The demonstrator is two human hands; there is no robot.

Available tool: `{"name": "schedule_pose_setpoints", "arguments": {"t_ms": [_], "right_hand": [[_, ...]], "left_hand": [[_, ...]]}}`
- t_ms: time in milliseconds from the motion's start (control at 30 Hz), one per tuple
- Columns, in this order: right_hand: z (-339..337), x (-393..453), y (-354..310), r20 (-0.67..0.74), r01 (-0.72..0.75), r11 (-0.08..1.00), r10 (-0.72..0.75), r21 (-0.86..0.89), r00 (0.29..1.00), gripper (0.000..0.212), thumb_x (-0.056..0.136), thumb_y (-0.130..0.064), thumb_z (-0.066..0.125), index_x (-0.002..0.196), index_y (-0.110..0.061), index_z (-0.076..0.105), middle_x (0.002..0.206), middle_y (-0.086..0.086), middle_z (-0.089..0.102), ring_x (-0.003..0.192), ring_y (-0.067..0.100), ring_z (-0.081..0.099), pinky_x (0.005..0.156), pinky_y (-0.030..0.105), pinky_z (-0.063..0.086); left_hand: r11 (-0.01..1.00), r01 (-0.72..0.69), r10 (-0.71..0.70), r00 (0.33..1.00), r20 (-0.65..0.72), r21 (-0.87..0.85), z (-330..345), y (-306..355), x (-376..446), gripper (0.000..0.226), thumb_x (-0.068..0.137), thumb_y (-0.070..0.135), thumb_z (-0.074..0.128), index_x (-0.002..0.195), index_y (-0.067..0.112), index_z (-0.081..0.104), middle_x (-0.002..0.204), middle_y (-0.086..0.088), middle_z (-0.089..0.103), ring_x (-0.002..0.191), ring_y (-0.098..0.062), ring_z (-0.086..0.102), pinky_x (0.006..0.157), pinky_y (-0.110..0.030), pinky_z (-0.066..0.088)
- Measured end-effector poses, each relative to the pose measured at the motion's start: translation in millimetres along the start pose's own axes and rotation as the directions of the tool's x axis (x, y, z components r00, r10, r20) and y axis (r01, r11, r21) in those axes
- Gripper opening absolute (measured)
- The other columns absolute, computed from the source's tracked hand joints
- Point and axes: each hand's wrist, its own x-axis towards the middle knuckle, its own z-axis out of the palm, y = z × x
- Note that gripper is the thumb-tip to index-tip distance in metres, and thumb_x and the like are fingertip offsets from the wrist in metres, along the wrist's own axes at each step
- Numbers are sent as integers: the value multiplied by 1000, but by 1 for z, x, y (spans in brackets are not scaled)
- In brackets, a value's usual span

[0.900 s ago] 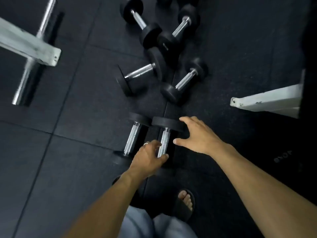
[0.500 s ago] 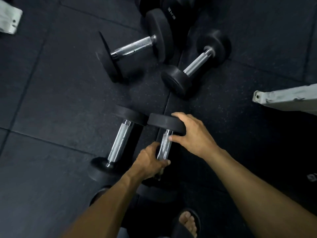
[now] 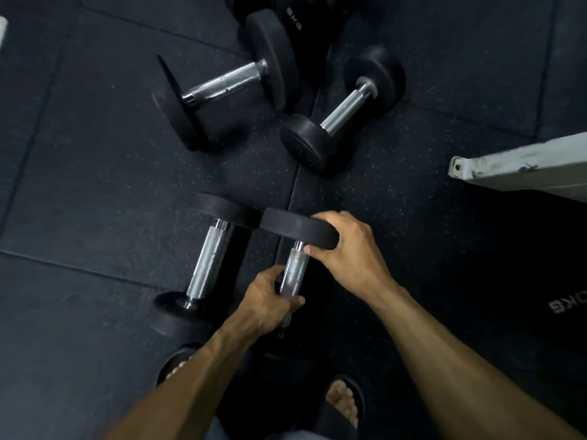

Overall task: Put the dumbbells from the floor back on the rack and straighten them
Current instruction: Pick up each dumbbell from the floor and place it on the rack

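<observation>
Dumbbell (image 3: 293, 268) with a knurled chrome handle and black rubber heads lies on the rubber floor (image 3: 95, 185), just right of a matching dumbbell (image 3: 206, 265) beside it. The left hand (image 3: 270, 304) curls its grip round the lower handle; the right hand (image 3: 344, 246) clasps the far head's rim, thumb under. It looks heavy and rigid, and the knurling should resist slipping, so the handle's middle is the balanced hold. Beyond it lie two more dumbbells (image 3: 228, 81) (image 3: 343, 112).

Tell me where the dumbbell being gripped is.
Head view, lower centre: the gripped dumbbell lies on the floor mat, right of a parallel dumbbell.
</observation>
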Motion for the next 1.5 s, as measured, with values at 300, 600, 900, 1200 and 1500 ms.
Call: {"name": "schedule_pose_setpoints", "arguments": {"t_ms": [300,600,900,1200,1500], "right_hand": [[-92,-77,-84,-50,-33,998,36,62,998,48,70,-21,88,115,-22,69,104,-1,66,97,15,65,90,35,55],[-249,-196,-231,-212,17,997,-34,-79,977,46,73,-36,85,114,-25,68,96,-7,61,93,16,62,85,40,53],[-387,-318,-318,-475,-6,997,-31,-77,880,48,73,-37,83,117,-25,68,102,-8,64,96,16,64,86,39,53],[-519,-424,-284,-685,-138,990,75,-38,725,48,71,-39,82,115,-25,69,97,-7,66,89,17,67,80,38,55],[-645,-518,-184,-785,-278,960,163,-13,598,47,75,-38,81,117,-21,67,103,-2,68,93,19,67,83,37,56]], "left_hand": [[999,-10,6,996,95,45,-28,78,-128,53,75,15,80,123,24,59,100,0,70,88,-17,70,83,-39,58],[983,-147,125,975,183,111,-63,216,-317,57,74,12,81,126,14,56,93,1,70,77,-11,67,69,-25,55],[867,-404,319,899,300,290,-65,352,-457,46,70,16,83,111,23,64,80,3,66,73,-12,64,66,-27,52],[629,-613,385,780,493,479,49,475,-530,44,58,21,83,99,24,68,76,7,69,74,-16,68,74,-39,58],[378,-769,421,638,644,515,232,560,-564,32,64,12,83,89,19,64,76,4,67,76,-16,66,72,-33,54]]}}
